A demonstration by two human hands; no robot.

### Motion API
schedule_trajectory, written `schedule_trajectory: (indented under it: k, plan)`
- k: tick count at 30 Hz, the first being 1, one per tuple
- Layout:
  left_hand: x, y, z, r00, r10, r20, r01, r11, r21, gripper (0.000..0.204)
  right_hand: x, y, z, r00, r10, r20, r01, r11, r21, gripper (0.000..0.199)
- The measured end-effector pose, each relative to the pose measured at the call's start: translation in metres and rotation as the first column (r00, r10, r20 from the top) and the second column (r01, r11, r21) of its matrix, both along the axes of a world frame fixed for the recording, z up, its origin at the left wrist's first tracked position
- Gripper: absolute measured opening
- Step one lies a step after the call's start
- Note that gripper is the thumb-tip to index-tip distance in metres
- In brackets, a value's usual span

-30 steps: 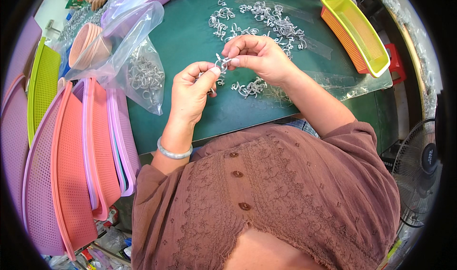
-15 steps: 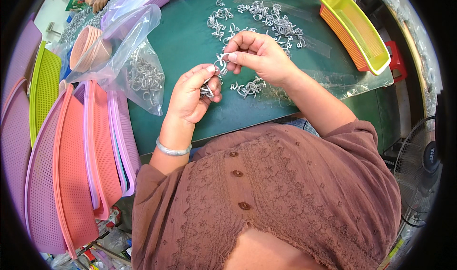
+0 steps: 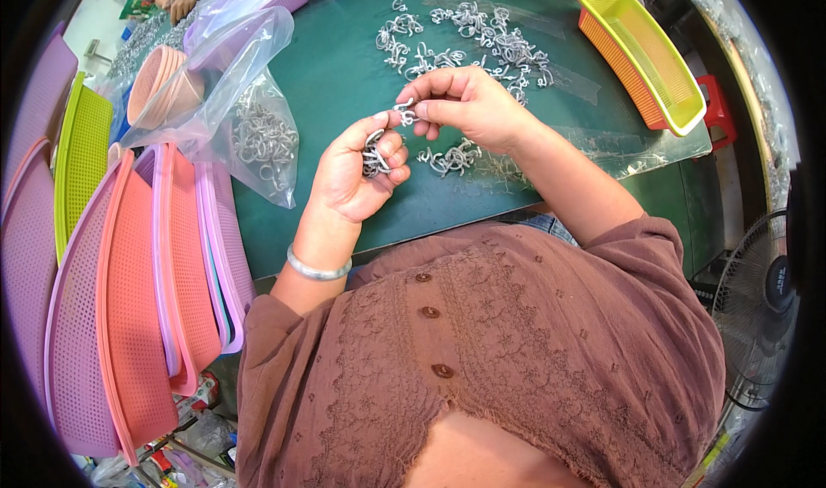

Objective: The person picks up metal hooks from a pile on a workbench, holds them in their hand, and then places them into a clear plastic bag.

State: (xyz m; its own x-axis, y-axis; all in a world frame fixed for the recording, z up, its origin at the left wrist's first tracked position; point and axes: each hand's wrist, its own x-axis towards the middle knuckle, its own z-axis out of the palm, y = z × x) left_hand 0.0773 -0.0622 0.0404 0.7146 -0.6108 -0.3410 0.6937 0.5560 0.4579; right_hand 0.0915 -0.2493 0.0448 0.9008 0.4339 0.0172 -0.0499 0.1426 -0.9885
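My left hand (image 3: 348,174) is curled around several small grey hooks (image 3: 373,156), curved pieces that show in its palm. Its thumb and forefinger reach up to another grey curled hook (image 3: 406,114). My right hand (image 3: 469,105) pinches that hook between thumb and fingers, so both hands' fingertips meet at it. Just below my right hand lies a small heap of grey hooks (image 3: 449,158) on the green tabletop (image 3: 344,53). A larger scatter of the same hooks (image 3: 495,36) spreads beyond my hands, partly hidden by the right one.
A clear plastic bag (image 3: 280,174) with many hooks stands left of my hands. Stacked purple and coral baskets (image 3: 142,316) fill the left side. At the right are a yellow-orange basket (image 3: 641,62) and a fan (image 3: 757,303). Another person's hand (image 3: 182,4) shows at top left.
My left hand has turned and its fingers have opened slightly, showing more of the hooks in the palm. The hook at the fingertips has changed its angle; my right hand has shifted slightly.
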Motion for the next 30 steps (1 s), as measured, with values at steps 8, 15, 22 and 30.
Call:
schedule_trajectory:
  k: [8, 15, 22, 30]
  plan:
    - [-0.009, -0.005, 0.010, 0.986, 0.017, 0.165, -0.049, 0.979, 0.196, 0.018, 0.001, -0.002, -0.013, 0.997, 0.053, -0.048, -0.044, 0.984, 0.174, 0.014]
    - [-0.012, -0.003, 0.009, 0.975, 0.031, 0.220, -0.076, 0.977, 0.200, 0.018, 0.000, 0.000, -0.011, 0.994, 0.057, -0.091, -0.037, 0.977, 0.208, 0.013]
    - [-0.007, 0.010, -0.009, 0.985, 0.129, 0.110, -0.135, 0.990, 0.047, 0.036, 0.002, 0.020, 0.019, 0.973, 0.072, 0.219, -0.040, 0.988, -0.146, 0.021]
    - [-0.011, 0.040, -0.023, 0.987, 0.158, 0.013, -0.154, 0.977, -0.147, 0.035, 0.015, 0.027, 0.024, 0.803, 0.189, 0.566, 0.162, 0.844, -0.511, 0.022]
